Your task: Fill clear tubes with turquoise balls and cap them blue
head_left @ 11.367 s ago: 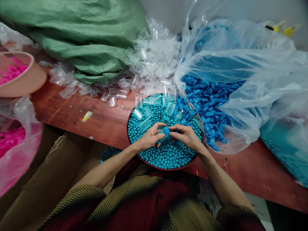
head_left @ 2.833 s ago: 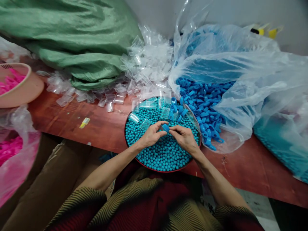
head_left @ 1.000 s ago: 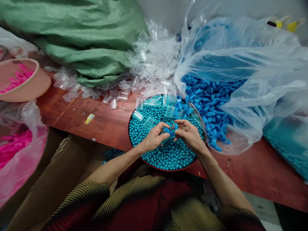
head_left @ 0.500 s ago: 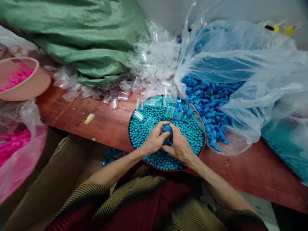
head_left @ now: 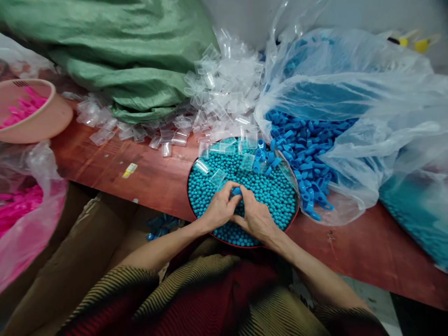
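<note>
Both of my hands meet over a round red-rimmed tray [head_left: 297, 212] full of small teal balls [head_left: 280, 200]. Between their fingertips is a blue plastic cap [head_left: 236, 191], mostly covered by the fingers. My left hand [head_left: 220, 205] is closed on it with thumb and forefinger. From the other side my right hand [head_left: 257, 214] grips the same cap. On the balls beyond my fingers lie several clear plastic sleeves [head_left: 217, 177] and a few blue caps [head_left: 261, 156].
Clear sleeves [head_left: 227, 88] are heaped behind the tray beside a green sack [head_left: 140, 60]. Blue caps [head_left: 308, 144] spill from a plastic bag [head_left: 357, 186] at right. A pink basin [head_left: 52, 114] and a bag of pink pieces [head_left: 21, 205] stand at left.
My two hands have moved slightly left and nearer to me, with the blue cap between them. The cap is now more hidden by the fingers.
</note>
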### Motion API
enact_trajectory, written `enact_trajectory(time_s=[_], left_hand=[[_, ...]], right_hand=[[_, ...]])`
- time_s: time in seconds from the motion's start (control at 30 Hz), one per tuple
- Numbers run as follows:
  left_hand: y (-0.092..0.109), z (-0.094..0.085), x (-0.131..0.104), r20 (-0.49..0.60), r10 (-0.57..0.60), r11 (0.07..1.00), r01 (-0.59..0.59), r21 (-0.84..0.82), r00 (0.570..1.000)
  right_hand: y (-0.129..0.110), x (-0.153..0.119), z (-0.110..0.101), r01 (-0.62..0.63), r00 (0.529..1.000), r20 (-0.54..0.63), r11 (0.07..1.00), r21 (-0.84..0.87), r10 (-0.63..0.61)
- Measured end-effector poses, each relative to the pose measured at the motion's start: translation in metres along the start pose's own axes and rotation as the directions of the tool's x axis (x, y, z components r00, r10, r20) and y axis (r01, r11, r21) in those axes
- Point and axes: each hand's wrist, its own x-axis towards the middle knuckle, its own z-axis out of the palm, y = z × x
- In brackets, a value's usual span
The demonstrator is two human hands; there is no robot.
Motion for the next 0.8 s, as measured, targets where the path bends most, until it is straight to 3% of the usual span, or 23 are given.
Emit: enact_trajectory(time_s=[0.07, 0.2, 0.27, 0.33, 0.5, 0.7, 0.8], left_hand=[[-0.003, -0.029, -0.009, 0.029, -0.038, 0.998, 0.036, 0.055, 0.999], [-0.025, -0.107, -0.041, 0.022, -0.162, 0.956, 0.151, 0.251, 0.987], [-0.039, -0.138, -0.058, -0.064, -0.224, 0.889, 0.23, 0.395, 0.973], [-0.051, -0.156, -0.069, -0.152, -0.27, 0.803, 0.309, 0.509, 0.951], [-0.055, -0.164, -0.057, -0.233, -0.216, 0.751, 0.314, 0.581, 0.948], [-0.054, -0.173, -0.038, -0.301, -0.225, 0.397, 0.369, 0.84, 0.927], [-0.046, -0.156, -0.037, -0.362, -0.06, 0.291, 0.364, 0.885, 0.93]], right_hand=[[0.006, -0.001, -0.006, 0.006, 0.999, 0.041, 0.996, 0.086, -0.01], [0.027, -0.001, -0.013, -0.04, 0.999, 0.014, 0.974, 0.221, 0.038], [0.035, 0.001, -0.013, -0.032, 0.999, -0.009, 0.97, 0.242, 0.035], [0.037, 0.005, -0.01, -0.022, 0.999, -0.024, 0.97, 0.244, 0.029], [0.03, 0.013, -0.002, 0.014, 1.0, -0.029, 0.974, 0.228, -0.007], [0.036, 0.008, -0.01, 0.004, 0.997, -0.073, 0.989, 0.148, 0.007], [0.047, 0.011, -0.02, -0.052, 0.987, -0.142, 0.991, 0.12, 0.069]])
